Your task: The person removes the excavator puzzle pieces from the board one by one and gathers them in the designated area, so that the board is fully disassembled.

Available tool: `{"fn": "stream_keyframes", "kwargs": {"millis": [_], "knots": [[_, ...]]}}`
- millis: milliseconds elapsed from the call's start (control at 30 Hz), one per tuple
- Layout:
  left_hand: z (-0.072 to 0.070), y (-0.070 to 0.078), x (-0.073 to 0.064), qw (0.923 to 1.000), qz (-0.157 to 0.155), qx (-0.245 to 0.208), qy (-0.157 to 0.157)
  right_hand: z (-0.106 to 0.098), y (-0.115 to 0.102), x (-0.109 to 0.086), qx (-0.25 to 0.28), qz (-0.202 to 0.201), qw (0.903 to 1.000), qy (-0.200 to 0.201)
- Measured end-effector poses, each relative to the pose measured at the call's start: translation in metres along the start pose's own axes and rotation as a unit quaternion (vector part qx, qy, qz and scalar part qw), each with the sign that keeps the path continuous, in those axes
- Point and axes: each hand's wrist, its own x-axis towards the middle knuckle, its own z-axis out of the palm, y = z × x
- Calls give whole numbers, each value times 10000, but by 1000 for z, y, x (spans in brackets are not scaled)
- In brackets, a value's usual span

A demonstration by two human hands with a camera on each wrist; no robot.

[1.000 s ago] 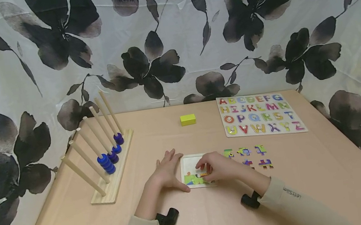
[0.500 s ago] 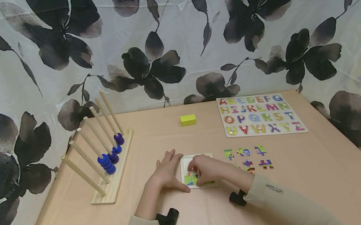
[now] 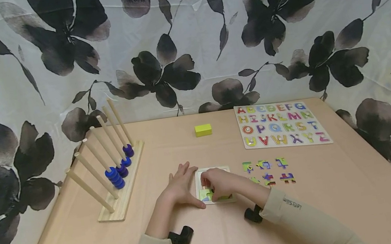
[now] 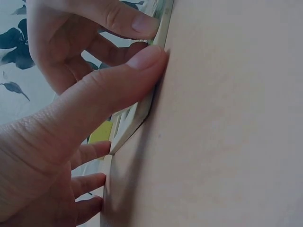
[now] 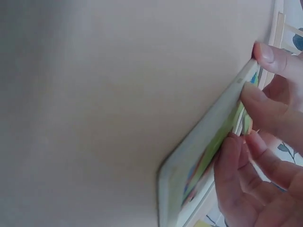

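A small white-framed puzzle board [image 3: 197, 179] lies on the table, with green pieces fitted along its near part. The left hand [image 3: 178, 188] rests at the board's left side, fingers spread; its thumb [image 4: 147, 59] touches the near edge and a fingertip meets the far corner. Over the board, the right hand [image 3: 220, 182] has its thumb and curled fingers together. In the right wrist view they pinch a small green puzzle piece [image 5: 247, 124], tilted up from the board and mostly hidden by the fingers. Several loose puzzle pieces [image 3: 263, 165] lie in two rows right of the board.
At the left stands a wooden peg rack [image 3: 132, 167] with tall pegs and blue rings [image 3: 115, 178]. A yellow block [image 3: 203, 130] sits beyond the puzzle board. An alphabet board [image 3: 283, 143] lies at the back right. A floral cloth [image 3: 226, 76] hangs behind the table.
The right hand has moved left across the board, carrying the piece to the board's left half and uncovering a loose piece in the lower row. The left hand has stayed in place.
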Motion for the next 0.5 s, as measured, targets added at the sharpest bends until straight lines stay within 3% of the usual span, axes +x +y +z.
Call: {"fn": "stream_keyframes", "kwargs": {"millis": [233,500], "knots": [[0,0,0,10000,-1,-26,-3,1,1,-2,236,16,9996,121],[0,2,-1,10000,-24,-55,14,3,0,0,-80,-66,9995,298]]}}
